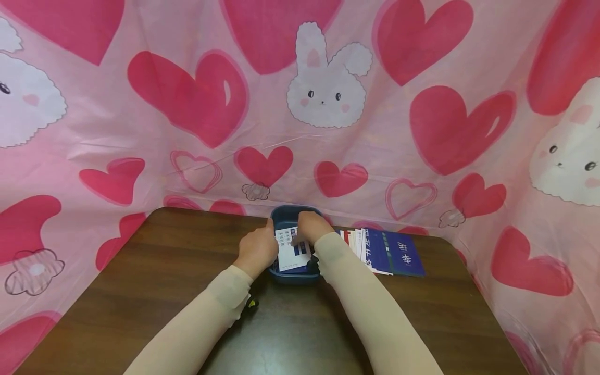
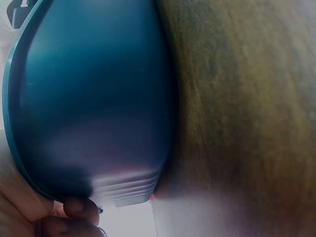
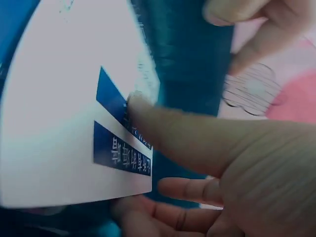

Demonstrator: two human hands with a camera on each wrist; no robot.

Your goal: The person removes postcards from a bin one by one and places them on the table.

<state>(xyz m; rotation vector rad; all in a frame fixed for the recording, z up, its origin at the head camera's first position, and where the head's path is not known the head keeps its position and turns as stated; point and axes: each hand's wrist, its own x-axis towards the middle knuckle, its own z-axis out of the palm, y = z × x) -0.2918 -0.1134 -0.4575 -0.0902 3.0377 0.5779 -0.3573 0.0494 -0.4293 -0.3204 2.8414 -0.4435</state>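
Observation:
A dark teal plastic bin stands on the table. My left hand grips its left rim; in the left wrist view, curled fingers show at the rim of the bin. Inside the bin lies a white printed card with dark blue blocks of text. My right hand reaches into the bin from the right and pinches this card. The right wrist view shows the thumb on the face of the card and the other fingers at its edge, partly behind it. Whatever lies under the card is mostly hidden.
Right of the bin, a fanned row of printed sheets or booklets lies on the brown wooden table, with a blue booklet outermost. A pink curtain with hearts and rabbits hangs behind the table and on both sides.

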